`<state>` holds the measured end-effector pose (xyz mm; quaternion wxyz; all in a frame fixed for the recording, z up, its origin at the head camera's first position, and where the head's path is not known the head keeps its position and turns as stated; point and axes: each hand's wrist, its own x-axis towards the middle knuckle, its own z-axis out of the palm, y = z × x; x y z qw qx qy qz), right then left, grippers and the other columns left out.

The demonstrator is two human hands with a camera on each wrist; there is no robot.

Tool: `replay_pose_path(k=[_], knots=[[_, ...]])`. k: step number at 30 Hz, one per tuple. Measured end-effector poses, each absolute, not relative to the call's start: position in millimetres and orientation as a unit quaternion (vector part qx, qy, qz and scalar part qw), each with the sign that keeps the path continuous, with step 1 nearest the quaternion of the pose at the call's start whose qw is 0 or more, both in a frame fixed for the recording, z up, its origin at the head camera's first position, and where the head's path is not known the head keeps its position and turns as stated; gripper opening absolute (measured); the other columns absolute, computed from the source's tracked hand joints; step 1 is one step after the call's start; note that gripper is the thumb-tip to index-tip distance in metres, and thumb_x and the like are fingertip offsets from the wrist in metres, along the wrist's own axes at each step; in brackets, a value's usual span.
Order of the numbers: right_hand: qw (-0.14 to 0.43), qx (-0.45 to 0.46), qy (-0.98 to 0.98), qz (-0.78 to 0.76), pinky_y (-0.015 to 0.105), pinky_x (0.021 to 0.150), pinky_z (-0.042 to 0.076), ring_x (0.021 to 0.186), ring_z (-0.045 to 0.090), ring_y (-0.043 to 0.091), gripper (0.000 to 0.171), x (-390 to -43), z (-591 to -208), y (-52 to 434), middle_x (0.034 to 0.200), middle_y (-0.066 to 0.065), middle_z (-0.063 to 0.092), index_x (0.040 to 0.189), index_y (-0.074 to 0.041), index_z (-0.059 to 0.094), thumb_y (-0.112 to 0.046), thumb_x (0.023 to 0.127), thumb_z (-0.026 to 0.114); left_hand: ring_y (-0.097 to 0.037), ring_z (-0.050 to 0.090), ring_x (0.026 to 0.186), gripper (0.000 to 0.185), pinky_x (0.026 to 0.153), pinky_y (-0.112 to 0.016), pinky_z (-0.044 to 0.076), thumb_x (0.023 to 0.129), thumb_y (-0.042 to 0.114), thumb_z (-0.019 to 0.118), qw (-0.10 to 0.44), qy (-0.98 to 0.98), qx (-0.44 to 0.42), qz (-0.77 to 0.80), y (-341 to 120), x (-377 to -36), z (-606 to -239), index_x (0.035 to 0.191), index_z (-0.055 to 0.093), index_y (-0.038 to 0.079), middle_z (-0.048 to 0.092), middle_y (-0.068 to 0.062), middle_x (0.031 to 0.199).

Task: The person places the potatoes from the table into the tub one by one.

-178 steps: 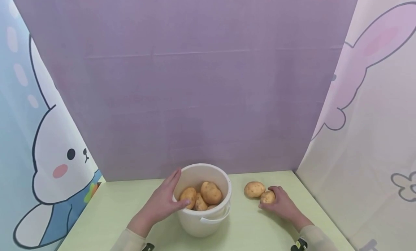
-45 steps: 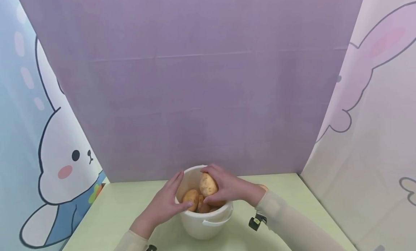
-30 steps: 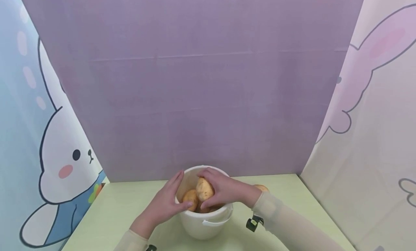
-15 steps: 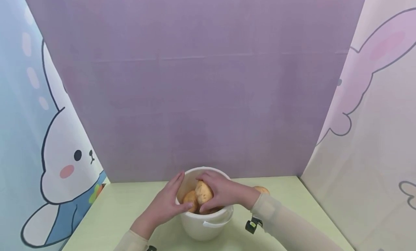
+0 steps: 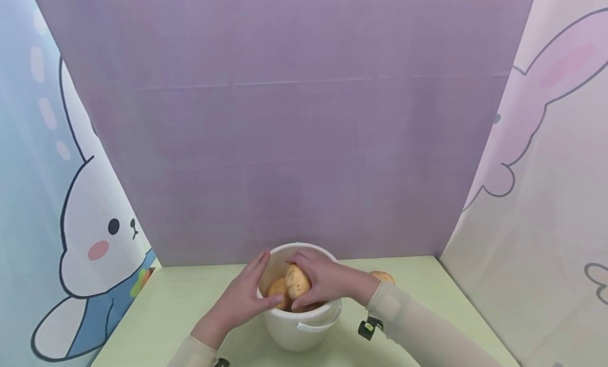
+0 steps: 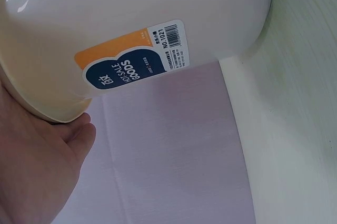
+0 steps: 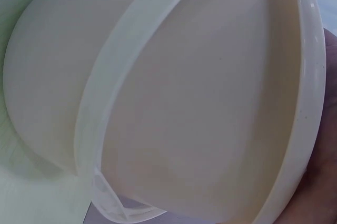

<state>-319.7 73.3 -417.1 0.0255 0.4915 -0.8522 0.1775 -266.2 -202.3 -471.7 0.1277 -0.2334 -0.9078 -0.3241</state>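
A white plastic bucket (image 5: 291, 332) stands on the table with several potatoes inside. My left hand (image 5: 241, 297) holds its left rim, thumb over the edge and fingers along the outside; the left wrist view shows that hand (image 6: 39, 166) against the rim. Reaching inside from the right, my right hand (image 5: 328, 280) grips a potato (image 5: 297, 282) between thumb and fingers. Beside it lies another potato (image 5: 277, 292), partly covered by my left thumb. Most of the other potatoes are hidden under my right hand. From the right wrist, the bucket's wall (image 7: 200, 103) fills the view.
One potato (image 5: 382, 276) lies on the pale green table (image 5: 190, 290), partly behind my right forearm. The bucket's handle (image 5: 317, 327) hangs down at the front. A purple cloth (image 5: 294, 145) rises behind the table, with rabbit-printed cloths at both sides.
My right hand has brought a potato from the table over into the bucket and lowered it among the others. In the last half second it barely moves. My left hand stays at the rim.
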Motion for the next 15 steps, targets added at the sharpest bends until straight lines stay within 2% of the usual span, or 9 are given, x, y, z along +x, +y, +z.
replay_pose_path(k=[7, 15], knots=[[0.022, 0.498, -0.848, 0.181, 0.039, 0.117, 0.051, 0.133, 0.061, 0.019, 0.101, -319.6, -416.3, 73.8, 0.149, 0.009, 0.062, 0.159, -0.005, 0.052, -0.062, 0.086, 0.091, -0.048, 0.038, 0.159, 0.115, 0.121, -0.072, 0.039, 0.092, 0.058, 0.084, 0.128, -0.908, -0.234, -0.322, -203.6, -265.8, -472.2, 0.174, 0.027, 0.0, 0.027, -0.019, 0.18], [0.006, 0.489, -0.848, 0.206, 0.039, 0.118, 0.05, 0.136, 0.06, 0.022, 0.098, -317.6, -414.1, 74.9, 0.153, 0.011, 0.059, 0.158, -0.003, 0.052, -0.056, 0.087, 0.093, -0.048, 0.04, 0.158, 0.115, 0.12, -0.072, 0.041, 0.091, 0.057, 0.084, 0.135, -0.907, -0.239, -0.318, -204.3, -267.5, -474.3, 0.173, 0.029, 0.0, 0.029, -0.02, 0.18]])
